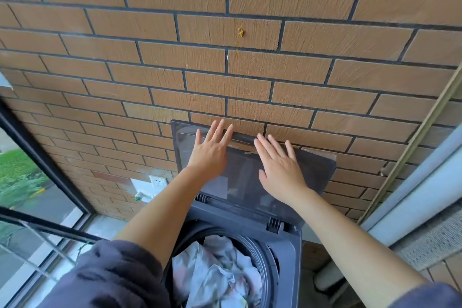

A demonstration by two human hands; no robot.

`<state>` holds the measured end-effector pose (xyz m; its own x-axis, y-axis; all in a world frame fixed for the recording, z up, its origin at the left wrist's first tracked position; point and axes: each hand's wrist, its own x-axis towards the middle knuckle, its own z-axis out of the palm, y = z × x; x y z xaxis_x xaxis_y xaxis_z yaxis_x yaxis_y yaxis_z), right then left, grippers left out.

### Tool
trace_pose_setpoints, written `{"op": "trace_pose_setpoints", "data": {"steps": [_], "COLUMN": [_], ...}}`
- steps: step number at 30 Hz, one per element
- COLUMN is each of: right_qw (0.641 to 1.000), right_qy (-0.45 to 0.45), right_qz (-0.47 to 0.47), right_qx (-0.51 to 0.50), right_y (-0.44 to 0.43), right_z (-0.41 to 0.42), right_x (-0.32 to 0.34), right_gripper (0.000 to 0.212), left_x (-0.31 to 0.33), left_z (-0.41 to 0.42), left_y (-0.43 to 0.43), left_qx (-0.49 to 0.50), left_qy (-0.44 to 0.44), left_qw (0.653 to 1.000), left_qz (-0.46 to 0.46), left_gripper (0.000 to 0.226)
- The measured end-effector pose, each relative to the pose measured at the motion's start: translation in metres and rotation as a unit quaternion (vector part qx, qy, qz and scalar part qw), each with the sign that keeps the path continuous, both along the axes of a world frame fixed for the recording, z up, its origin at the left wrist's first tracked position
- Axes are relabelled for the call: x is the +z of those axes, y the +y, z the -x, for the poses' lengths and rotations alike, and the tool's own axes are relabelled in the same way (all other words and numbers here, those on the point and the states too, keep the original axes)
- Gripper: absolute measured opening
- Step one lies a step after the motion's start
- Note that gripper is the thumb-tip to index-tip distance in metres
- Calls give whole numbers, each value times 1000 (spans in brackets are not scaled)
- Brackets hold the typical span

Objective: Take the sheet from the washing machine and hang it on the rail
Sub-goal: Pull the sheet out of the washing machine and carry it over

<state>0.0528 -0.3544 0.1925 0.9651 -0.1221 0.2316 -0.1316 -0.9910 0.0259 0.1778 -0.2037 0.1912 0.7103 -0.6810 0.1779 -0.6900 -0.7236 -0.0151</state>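
Observation:
A dark grey top-loading washing machine [290, 245] stands below me against the brick wall. Its tinted lid [317, 170] is raised upright and leans toward the wall. My left hand [211, 151] and my right hand [280, 165] lie flat on the lid with straight fingers, near its top edge. In the open drum lies a crumpled pale sheet [217, 272] with a faint floral print. No rail is in view.
The brick wall [225, 57] fills the view ahead. A glass window with dark frames [37, 207] runs along the left. A white wall socket [157, 181] sits left of the machine. A light window frame [425, 182] rises on the right.

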Motion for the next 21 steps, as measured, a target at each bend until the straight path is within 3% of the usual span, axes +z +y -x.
{"op": "trace_pose_setpoints", "data": {"steps": [12, 21], "right_qw": [999, 998], "right_qy": [-32, -50], "right_qz": [-16, 26], "right_qx": [35, 29], "right_y": [-12, -4], "right_z": [1, 22], "right_x": [-4, -10], "right_gripper": [64, 66], "left_x": [-4, -8], "left_z": [2, 21], "left_y": [-3, 16], "left_qx": [13, 10], "left_qy": [-11, -11], "left_qw": [1000, 1000], "left_qz": [4, 10], "left_gripper": [77, 80]}}
